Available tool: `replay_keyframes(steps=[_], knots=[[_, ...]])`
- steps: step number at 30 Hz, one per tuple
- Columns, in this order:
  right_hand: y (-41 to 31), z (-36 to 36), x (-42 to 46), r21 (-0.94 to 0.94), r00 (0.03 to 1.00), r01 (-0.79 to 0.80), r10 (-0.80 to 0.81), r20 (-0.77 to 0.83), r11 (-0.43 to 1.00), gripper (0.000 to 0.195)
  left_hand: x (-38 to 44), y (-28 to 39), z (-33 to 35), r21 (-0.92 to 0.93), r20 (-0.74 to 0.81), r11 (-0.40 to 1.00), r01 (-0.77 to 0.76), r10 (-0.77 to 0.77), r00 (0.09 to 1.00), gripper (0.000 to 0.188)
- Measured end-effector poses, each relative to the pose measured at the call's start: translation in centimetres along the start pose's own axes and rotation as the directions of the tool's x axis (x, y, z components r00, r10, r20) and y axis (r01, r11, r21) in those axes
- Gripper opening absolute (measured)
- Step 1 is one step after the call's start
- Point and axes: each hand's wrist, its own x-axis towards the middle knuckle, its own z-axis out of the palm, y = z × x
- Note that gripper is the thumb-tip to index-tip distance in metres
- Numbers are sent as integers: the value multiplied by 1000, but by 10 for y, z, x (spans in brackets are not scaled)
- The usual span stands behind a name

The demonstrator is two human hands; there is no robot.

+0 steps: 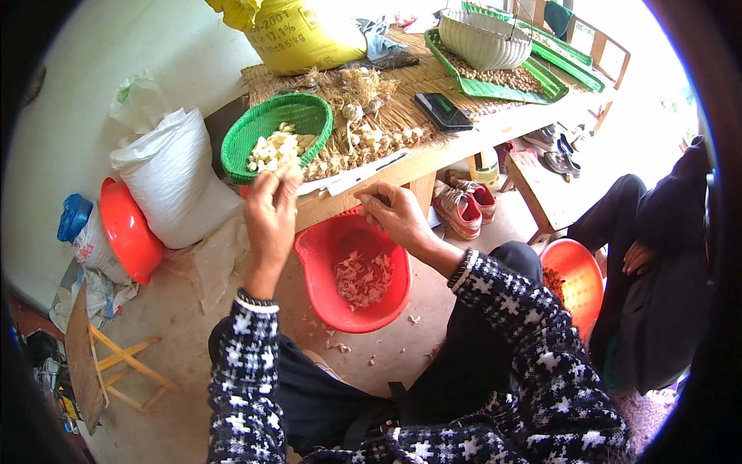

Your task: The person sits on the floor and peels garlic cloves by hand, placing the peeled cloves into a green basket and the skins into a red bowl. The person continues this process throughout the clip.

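My left hand (271, 214) is at the near rim of a green woven plastic basket (232, 136), its fingertips close together beside the peeled garlic cloves (277, 148) inside; whether it holds a clove cannot be made out. To the right, my right hand (394, 211) hovers over a red plastic basin (359, 319), fingers curled and thumb near the index finger; anything between them is too small to tell. Papery garlic skins (362, 279) lie in the basin. Unpeeled garlic bulbs (352, 112) and loose cloves rest on the straw mat (411, 81) beyond.
A phone (443, 112) lies near the table's edge. Behind stands a yellow sack (307, 35); a white basket (484, 43) sits on a green tray. A white sack (168, 168) and red basin (130, 232) are left. Another person (655, 278) sits right, near an orange-red colander (579, 278).
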Motion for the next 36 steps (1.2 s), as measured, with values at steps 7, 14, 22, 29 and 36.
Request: replay_keyframes(steps=[7, 14, 22, 29, 36], knots=[[16, -10, 44, -346, 863, 368, -455, -219, 863, 15, 30, -15, -4, 341, -116, 915, -217, 270, 956, 44], [19, -17, 117, -800, 865, 305, -502, 6, 517, 17, -38, 11, 17, 64, 112, 979, -193, 186, 976, 19], [18, -26, 166, -852, 945, 246, -312, 103, 462, 17, -55, -1, 9, -130, 204, 990, 56, -29, 979, 20], [6, -42, 152, -711, 846, 403, -531, 49, 576, 16, -57, -5, 10, -316, 205, 911, 265, -207, 957, 19], [-17, -20, 95, -412, 924, 317, -376, -68, 854, 14, -48, 11, 11, -422, 200, 853, 306, -242, 949, 30]])
